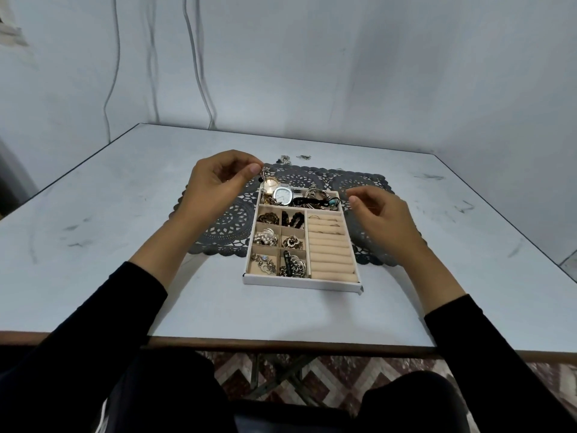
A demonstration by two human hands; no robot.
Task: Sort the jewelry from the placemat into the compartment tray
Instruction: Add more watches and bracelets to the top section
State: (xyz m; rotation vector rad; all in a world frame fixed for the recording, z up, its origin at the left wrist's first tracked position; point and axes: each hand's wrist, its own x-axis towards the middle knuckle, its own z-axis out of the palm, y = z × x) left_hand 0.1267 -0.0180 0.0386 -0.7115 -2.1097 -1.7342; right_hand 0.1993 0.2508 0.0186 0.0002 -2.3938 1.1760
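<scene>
Black sleeves end in two hands held apart. The left hand (218, 179) hovers over the far left corner of the tray (299, 281), pinching a thin chain (264, 179) that dangles onto the watches (282, 195). The right hand (381, 210) curls near the far right corner; whether it holds anything is unclear.

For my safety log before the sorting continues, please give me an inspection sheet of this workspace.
Surface: pale table, scuffed.
Job's things: compartment tray partly on dark placemat, most compartments filled; silver watch in far compartment.
Clutter: two small metal pieces on table beyond placemat.
Grippers: left hand pinches chain above tray's far-left corner; right hand curled near far-right corner, hold unclear.
Cables: cables hang down wall.
Surroundings: grey wall, patterned floor.
</scene>
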